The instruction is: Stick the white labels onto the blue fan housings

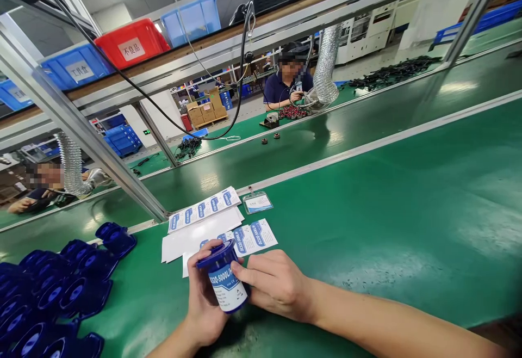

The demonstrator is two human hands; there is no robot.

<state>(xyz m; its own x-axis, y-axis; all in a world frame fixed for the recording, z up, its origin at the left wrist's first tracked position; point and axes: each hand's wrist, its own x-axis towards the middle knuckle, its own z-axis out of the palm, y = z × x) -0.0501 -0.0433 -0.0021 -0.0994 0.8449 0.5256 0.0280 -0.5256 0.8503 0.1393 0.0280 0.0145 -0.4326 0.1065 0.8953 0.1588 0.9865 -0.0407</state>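
My left hand (206, 306) is wrapped around a dark blue plastic housing (220, 257) with a flanged top, held tilted above the bench. A white and blue printed label (228, 287) lies around its side, with "5000L/H" readable. My right hand (277, 284) is closed against the right side of the housing, one finger pressing on the label near its edge; the other fingertips are partly hidden behind it. Just beyond my hands lie sheets of the same labels (256, 236), a blank white sheet (202, 231) and another label strip (206, 209).
Many similar blue housings (84, 295) crowd the left of the green bench (367, 211). A clear badge holder (258, 203) lies beyond the sheets. A metal post (101, 140) rises at left, and bins (130, 42) sit on the shelf above. Two people work across the line.
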